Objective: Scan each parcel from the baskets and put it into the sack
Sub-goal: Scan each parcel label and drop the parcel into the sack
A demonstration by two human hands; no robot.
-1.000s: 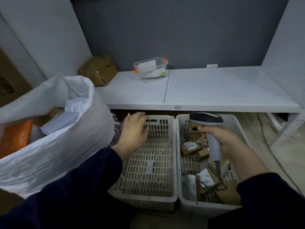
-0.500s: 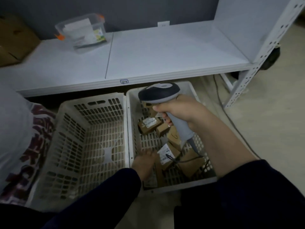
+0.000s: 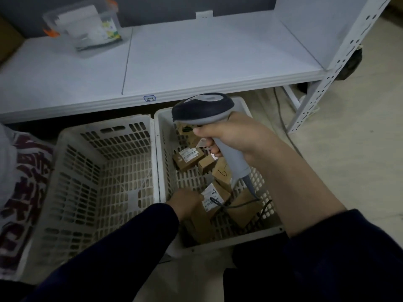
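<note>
Dark navy long sleeves cover both arms. The left sleeve (image 3: 122,247), lower centre, reaches the wrist of the left hand (image 3: 185,202); the right sleeve (image 3: 349,247), lower right, ends partway up the forearm.

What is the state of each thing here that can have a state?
Left basket, no parcels inside.
Right basket, holds several parcels.
Scanner, gripped by right hand, above right basket.
Left hand, inside right basket, on a parcel; grip unclear.
Clear box, lid on, on shelf.
</note>
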